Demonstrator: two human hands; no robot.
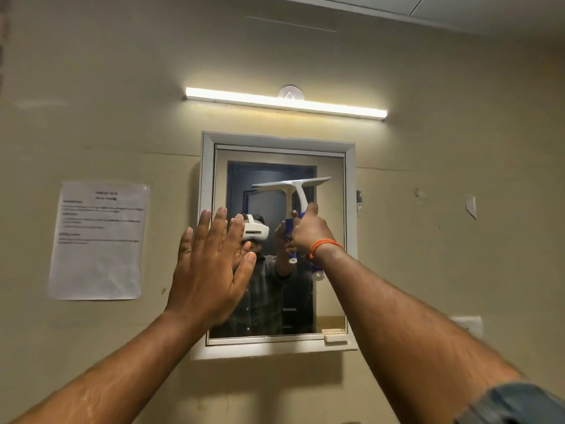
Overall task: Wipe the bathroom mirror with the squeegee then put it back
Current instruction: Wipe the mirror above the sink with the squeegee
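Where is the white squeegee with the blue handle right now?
The white squeegee with the blue handle is in the right hand, raised in front of the upper right of the white-framed mirror, under the lit tube light.

R wrist: orange thread band (325, 246) | R sleeve (516, 402): blue-grey, rolled | L forearm bare

Scene is lit warm and fairly dim by a tube light (286, 103) mounted on the wall (443, 148) above the mirror (279, 240). Tube is blown out to white; a yellowish glow is spread around it. Corners and ceiling are darkened. Text on the paper notice (99, 240) is blurred, unreadable. Straight lines are bowed toward the edges by the wide lens. Soft shadow is cast beneath the mirror frame.
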